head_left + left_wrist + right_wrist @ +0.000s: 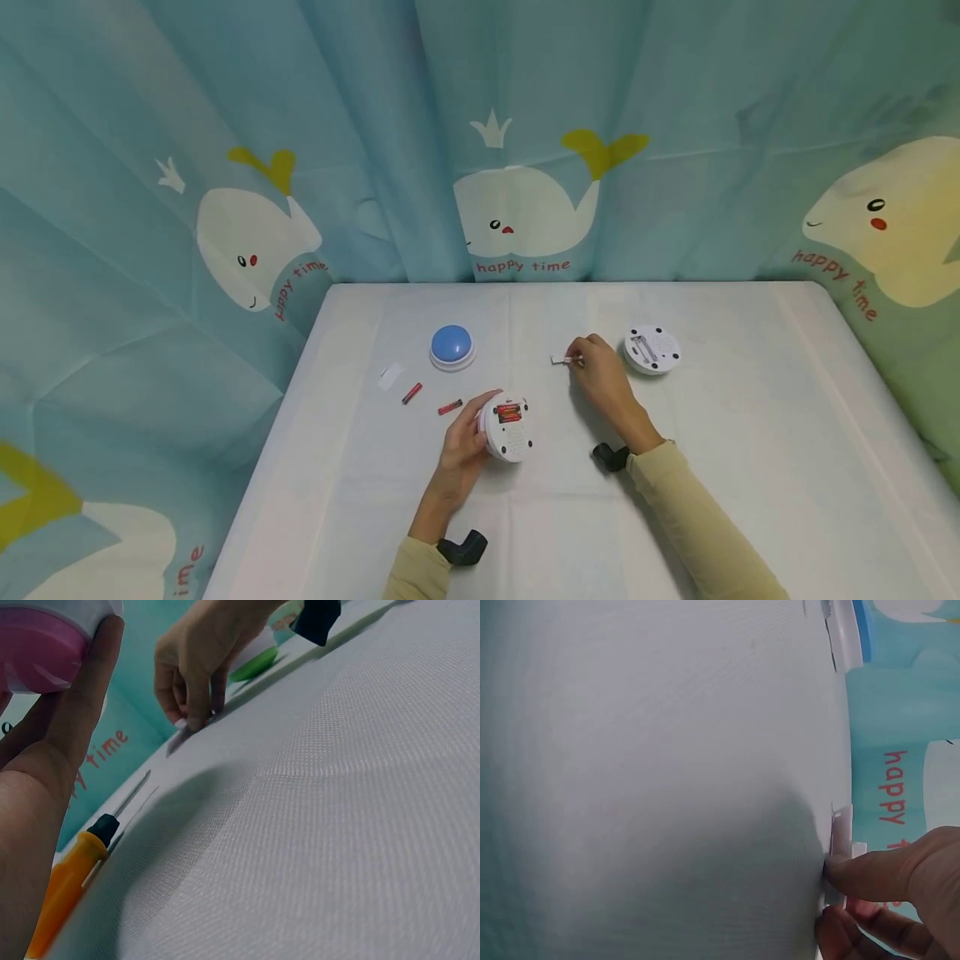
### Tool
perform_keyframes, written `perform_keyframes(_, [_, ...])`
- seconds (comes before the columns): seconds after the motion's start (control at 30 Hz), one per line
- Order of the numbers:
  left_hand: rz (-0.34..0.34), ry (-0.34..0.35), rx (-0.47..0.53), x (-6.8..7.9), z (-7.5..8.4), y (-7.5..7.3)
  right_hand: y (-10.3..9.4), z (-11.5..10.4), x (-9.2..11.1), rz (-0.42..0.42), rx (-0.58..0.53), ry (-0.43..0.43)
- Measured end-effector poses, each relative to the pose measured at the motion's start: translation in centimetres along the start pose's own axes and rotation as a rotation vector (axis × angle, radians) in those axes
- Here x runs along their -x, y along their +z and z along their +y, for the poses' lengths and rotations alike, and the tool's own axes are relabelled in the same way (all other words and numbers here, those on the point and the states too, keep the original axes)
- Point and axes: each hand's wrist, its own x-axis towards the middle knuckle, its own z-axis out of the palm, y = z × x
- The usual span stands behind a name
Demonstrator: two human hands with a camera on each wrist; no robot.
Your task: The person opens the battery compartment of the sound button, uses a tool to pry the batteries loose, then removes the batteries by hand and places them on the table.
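Observation:
My left hand (461, 454) grips a round push light (512, 446) by its side, its white underside facing up. Red batteries (509, 412) show in that light's uncovered compartment. In the left wrist view, its pink dome (41, 649) faces down, above the table. Farther right, my right hand (600, 375) pinches a small white plastic cover (557, 360) between thumb and fingers. The right wrist view shows the thumb (874, 876) on this piece, low at the tabletop. Just right of that hand lies a second light (651, 350), underside up, its battery compartment uncovered.
A blue-domed light (452, 346) stands dome up at the back left. Nearby are two loose red batteries (412, 393) and a flat white piece (390, 376). A screwdriver with a yellow handle (71, 877) lies below the left hand. A whale-print curtain (390, 167) borders the table.

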Motion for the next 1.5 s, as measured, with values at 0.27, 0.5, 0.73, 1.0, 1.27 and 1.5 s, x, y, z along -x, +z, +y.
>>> perform_keyframes(0.27, [0.019, -0.004, 0.013, 0.3, 0.2, 0.0, 0.2, -0.3, 0.2, -0.025, 0.014, -0.033])
perform_keyframes(0.5, [0.036, -0.023, 0.022, 0.5, 0.1, -0.1, 0.7, -0.6, 0.8, -0.021, 0.056, -0.018])
perform_keyframes(0.73, [0.03, -0.019, 0.041, 0.5, 0.3, -0.2, 0.8, -0.5, 1.0, -0.009, 0.057, -0.013])
perform_keyframes(1.0, [-0.007, 0.009, 0.049, 0.3, 1.2, -0.9, 0.9, -0.6, 1.7, 0.022, -0.025, -0.014])
perform_keyframes(1.27, [-0.029, 0.054, 0.035, -0.7, 2.4, -2.0, 1.7, -1.2, 2.4, -0.087, -0.23, -0.229])
perform_keyframes(1.5, [0.004, 0.026, 0.119, -1.0, 2.8, -2.6, 2.5, -2.6, 2.6, -0.191, -0.288, -0.376])
